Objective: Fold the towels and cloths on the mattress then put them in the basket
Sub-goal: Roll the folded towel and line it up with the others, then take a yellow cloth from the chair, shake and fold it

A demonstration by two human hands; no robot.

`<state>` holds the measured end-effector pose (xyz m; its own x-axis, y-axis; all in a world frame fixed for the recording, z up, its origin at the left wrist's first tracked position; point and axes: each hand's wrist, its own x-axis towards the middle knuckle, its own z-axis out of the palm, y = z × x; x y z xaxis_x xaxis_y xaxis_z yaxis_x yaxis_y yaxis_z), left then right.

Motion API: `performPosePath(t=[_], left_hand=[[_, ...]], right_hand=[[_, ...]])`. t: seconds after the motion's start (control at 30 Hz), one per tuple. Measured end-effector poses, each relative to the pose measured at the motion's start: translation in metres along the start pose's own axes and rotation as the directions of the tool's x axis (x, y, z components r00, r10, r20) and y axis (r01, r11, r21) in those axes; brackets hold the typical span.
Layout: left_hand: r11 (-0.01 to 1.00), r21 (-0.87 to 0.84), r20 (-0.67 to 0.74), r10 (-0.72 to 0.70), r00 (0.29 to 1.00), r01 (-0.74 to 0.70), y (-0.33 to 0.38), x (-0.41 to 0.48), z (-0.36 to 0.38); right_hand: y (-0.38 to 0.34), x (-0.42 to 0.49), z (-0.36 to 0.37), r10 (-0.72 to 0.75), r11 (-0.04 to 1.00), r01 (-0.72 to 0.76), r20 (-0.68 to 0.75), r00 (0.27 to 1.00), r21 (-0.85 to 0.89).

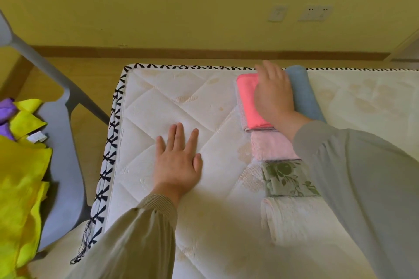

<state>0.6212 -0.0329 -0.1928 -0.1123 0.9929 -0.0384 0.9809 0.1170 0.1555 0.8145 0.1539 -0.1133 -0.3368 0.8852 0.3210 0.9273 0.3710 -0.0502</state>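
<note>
The person is pressing the flat right hand (273, 93) onto a folded coral-pink cloth (248, 97) near the mattress's (158, 102) far edge, while the left hand (178, 161) is lying open, fingers spread, on the mattress's bare middle. The hands are well apart.

Five pieces are sitting folded in a row along the mattress: blue towel (303, 93), coral-pink cloth, pale pink towel (272, 147), floral cloth (285, 179) and white towel (292, 217). Folding looks mostly done.

Yellow cloths (20, 176) and a purple cloth (6, 111) are waiting unfolded on a grey chair (65, 165) beside the mattress. No basket is showing, and the right sleeve is hiding part of the row.
</note>
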Motion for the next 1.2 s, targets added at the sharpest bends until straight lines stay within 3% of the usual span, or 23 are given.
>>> performPosePath(t=[0.07,0.13,0.37,0.5,0.6,0.7,0.8,0.93,1.03,1.2], left_hand=[[1.0,-0.006,0.0,-0.001,1.0,0.001,0.0,0.001,0.0],[1.0,-0.008,0.006,0.003,1.0,-0.003,0.002,0.002,0.0],[1.0,-0.013,0.095,0.003,0.995,-0.002,-0.003,0.002,0.003],[0.998,-0.061,0.27,0.019,0.963,-0.002,-0.006,0.014,-0.005],[0.987,-0.162,0.367,0.05,0.929,0.011,-0.019,0.019,-0.022],[0.967,-0.254,0.327,0.068,0.943,0.018,-0.035,0.009,-0.039],[0.972,-0.236,0.246,0.071,0.967,-0.011,-0.052,-0.012,-0.057],[0.992,-0.124,0.149,0.016,0.989,0.002,-0.082,-0.044,-0.086],[0.996,-0.039,0.109,-0.078,0.991,0.083,-0.11,-0.073,-0.104],[0.971,0.115,0.042,-0.214,0.976,0.208,-0.176,-0.117,-0.131]], right_hand=[[-0.004,-0.008,0.015,-0.066,0.993,0.082,0.185,0.98,-0.081],[0.0,-0.014,0.029,0.028,0.996,0.004,0.355,0.935,-0.089],[0.0,-0.013,0.031,0.066,0.996,-0.031,0.507,0.859,-0.078],[-0.023,-0.022,0.004,0.086,0.992,-0.044,0.392,0.916,-0.115],[-0.068,-0.047,-0.012,-0.032,0.999,0.035,0.4,0.916,0.0],[-0.105,-0.065,-0.022,-0.076,0.997,0.056,0.46,0.885,0.057],[-0.129,-0.074,-0.03,-0.093,0.995,0.056,0.498,0.862,0.088],[-0.163,-0.08,-0.041,-0.087,0.995,0.057,0.472,0.877,0.079],[-0.204,-0.084,-0.047,-0.066,0.993,0.017,0.424,0.903,0.117],[-0.289,-0.099,-0.053,-0.148,0.972,0.06,0.393,0.907,0.226]])
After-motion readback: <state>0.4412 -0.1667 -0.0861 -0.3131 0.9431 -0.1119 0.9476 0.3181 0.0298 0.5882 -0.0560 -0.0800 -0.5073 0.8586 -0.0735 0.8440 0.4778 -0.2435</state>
